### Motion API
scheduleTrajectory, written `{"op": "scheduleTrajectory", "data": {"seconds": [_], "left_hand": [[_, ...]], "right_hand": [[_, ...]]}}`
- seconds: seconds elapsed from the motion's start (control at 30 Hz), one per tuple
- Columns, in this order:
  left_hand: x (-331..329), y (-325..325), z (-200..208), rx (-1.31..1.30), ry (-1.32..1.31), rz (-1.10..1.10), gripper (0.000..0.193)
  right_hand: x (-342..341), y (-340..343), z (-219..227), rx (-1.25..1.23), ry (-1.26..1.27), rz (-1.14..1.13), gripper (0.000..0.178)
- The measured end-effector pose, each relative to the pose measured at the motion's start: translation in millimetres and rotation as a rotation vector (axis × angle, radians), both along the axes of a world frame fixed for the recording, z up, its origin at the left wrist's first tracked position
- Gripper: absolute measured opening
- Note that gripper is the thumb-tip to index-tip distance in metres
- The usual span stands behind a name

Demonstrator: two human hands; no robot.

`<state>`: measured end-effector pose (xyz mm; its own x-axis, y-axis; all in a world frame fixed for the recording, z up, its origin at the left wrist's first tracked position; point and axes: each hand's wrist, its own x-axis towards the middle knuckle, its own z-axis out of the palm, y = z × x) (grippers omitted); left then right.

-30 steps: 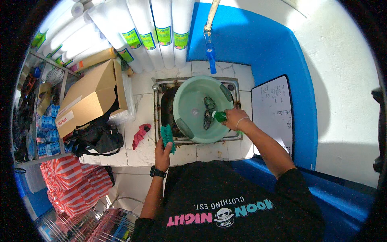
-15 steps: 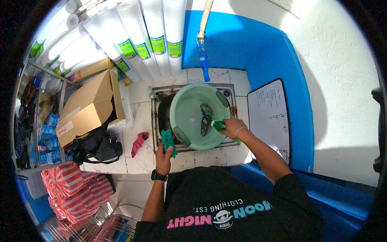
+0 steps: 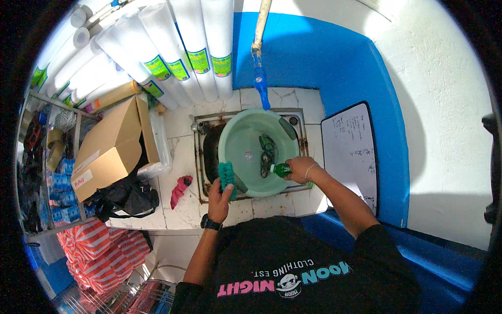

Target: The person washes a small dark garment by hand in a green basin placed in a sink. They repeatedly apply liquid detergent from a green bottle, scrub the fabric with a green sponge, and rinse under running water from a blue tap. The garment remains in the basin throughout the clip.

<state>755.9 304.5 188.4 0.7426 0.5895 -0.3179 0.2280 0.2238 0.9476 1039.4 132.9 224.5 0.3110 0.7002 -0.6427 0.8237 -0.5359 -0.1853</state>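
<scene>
My left hand (image 3: 219, 201) is closed around a teal bristly scrub brush (image 3: 226, 175), held upright at the left rim of a pale green plastic basin (image 3: 285, 172). In my right hand (image 3: 303, 170) lies a small green bottle (image 3: 282, 170), tipped sideways over the basin's lower right, its pale cap end pointing left. A dark, tangled, strap-like bundle (image 3: 267, 152) rests inside the basin, close to the bottle's mouth. Whether liquid leaves the bottle is too small to tell. The basin sits over a stained metal sink (image 3: 201, 167).
A blue tap (image 3: 261, 83) hangs above the basin's far side. To the left are a crumpled pink cloth (image 3: 181, 192), a black bag (image 3: 128, 199) and a cardboard box (image 3: 107, 149). White rolls (image 3: 188, 52) stand behind; a whiteboard (image 3: 350, 152) leans at the right.
The brush has moved up and right to the basin's rim, turning more upright. My right hand has brought the bottle slightly left and lower, nearer the dark bundle.
</scene>
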Motion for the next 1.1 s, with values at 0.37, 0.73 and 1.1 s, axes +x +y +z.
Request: {"op": "scheduleTrajectory", "data": {"seconds": [0.37,0.73,1.1], "left_hand": [[42,-4,3,0.058,-0.005,-0.022,0.050],[69,-6,10,-0.040,0.001,-0.031,0.044],[100,-17,8,-0.233,0.137,0.011,0.054]], "right_hand": [[57,1,-14,0.333,0.052,-0.266,0.054],[164,49,-51,1.042,0.200,-0.671,0.060],[209,49,-131,1.279,0.255,-1.205,0.076]]}}
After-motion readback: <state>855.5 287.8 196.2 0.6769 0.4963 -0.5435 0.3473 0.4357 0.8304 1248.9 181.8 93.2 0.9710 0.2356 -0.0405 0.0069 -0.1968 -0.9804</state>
